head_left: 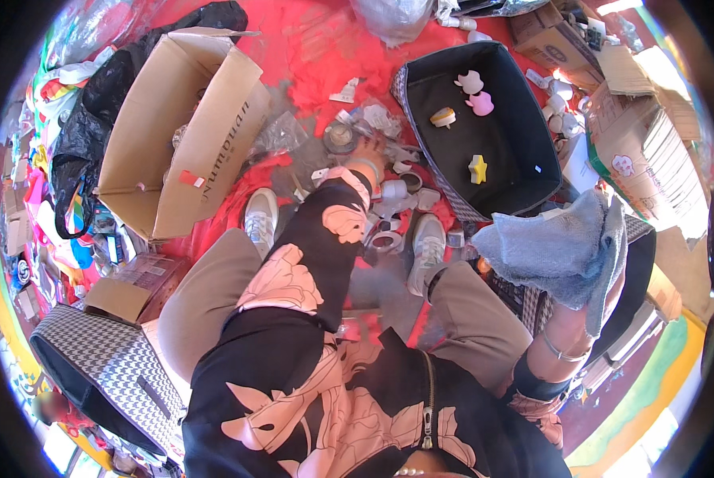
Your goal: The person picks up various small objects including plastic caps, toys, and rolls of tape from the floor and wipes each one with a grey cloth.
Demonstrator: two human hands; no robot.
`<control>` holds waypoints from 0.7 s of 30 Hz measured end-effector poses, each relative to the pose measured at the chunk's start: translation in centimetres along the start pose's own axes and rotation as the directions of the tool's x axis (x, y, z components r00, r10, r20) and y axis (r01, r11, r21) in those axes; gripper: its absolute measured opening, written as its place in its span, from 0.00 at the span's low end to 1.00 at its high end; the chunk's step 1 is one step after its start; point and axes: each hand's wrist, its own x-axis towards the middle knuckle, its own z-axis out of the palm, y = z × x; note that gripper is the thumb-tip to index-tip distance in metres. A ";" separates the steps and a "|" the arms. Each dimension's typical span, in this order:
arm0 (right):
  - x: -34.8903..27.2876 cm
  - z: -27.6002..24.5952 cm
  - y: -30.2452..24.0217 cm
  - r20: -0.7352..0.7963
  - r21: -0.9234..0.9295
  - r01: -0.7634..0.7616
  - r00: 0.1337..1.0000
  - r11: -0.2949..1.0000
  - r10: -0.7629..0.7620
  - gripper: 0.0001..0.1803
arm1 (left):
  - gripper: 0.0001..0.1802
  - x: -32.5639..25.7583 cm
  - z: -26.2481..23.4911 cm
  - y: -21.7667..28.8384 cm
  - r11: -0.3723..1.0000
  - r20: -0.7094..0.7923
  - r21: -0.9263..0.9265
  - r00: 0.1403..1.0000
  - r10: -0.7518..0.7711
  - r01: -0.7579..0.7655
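My left hand [370, 151] reaches down into a pile of small loose items between my feet. Its fingertips are lost among them, so their closing cannot be made out. Next to it lie a roll of tape [340, 137], crumpled clear plastic [281, 134] and several white pieces. A second tape roll [385, 241] lies nearer to me. On the right, a blue-grey towel [544, 248] hangs over my right hand [609, 299], which grips it; most of the fingers are hidden under the cloth. Beyond the towel stands a black fabric bin [444, 171] with a houndstooth outside.
Inside the bin lie a yellow star [477, 169], a pink figure [479, 103], a white figure [469, 82] and a tan-and-white piece [443, 117]. An open cardboard box [213, 171] stands left, another box [639, 155] right. A houndstooth bin [110, 362] sits lower left.
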 end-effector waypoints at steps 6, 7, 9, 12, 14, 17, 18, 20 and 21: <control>-0.3 0.7 0.8 -0.001 0.008 -0.022 1.000 1.000 0.022 0.22 | 0.24 -3.9 4.0 -7.6 0.953 -0.062 -0.171 0.963 -0.262 0.248; -0.5 0.8 0.9 0.005 0.010 -0.029 1.000 1.000 0.029 0.22 | 0.24 -5.3 4.5 -9.3 0.944 -0.048 -0.164 0.954 -0.297 0.286; -0.8 0.8 1.1 -0.009 0.010 -0.042 0.999 0.999 0.042 0.21 | 0.25 -7.8 2.0 -9.9 0.918 0.081 -0.112 0.924 -0.374 0.382; -1.5 0.7 1.3 -0.016 0.024 -0.052 0.999 0.998 0.052 0.21 | 0.22 -8.7 -0.3 -10.5 0.881 0.202 -0.101 0.876 -0.437 0.463; -2.0 0.7 1.4 -0.030 0.021 -0.058 0.998 0.998 0.059 0.21 | 0.20 -6.7 -2.3 -10.0 0.862 0.269 -0.237 0.882 -0.385 0.449; -2.1 0.9 1.5 -0.018 0.003 -0.085 0.996 0.996 0.085 0.21 | 0.15 -2.8 -0.4 -8.1 0.956 -0.201 -0.201 0.946 -0.255 0.215; -2.2 0.9 1.6 -0.028 -0.002 -0.087 0.996 0.996 0.087 0.20 | 0.16 -0.1 0.9 -7.2 0.930 -0.194 -0.292 0.938 -0.287 0.224; -1.9 0.9 2.2 -0.058 -0.011 -0.086 0.995 0.996 0.085 0.20 | 0.20 2.0 -1.6 -4.2 0.958 -0.241 -0.278 0.961 -0.139 0.069; -1.5 1.1 2.3 -0.038 -0.014 -0.110 0.993 0.994 0.109 0.20 | 0.24 4.2 1.8 -4.5 0.991 -0.385 -0.115 0.917 -0.108 0.068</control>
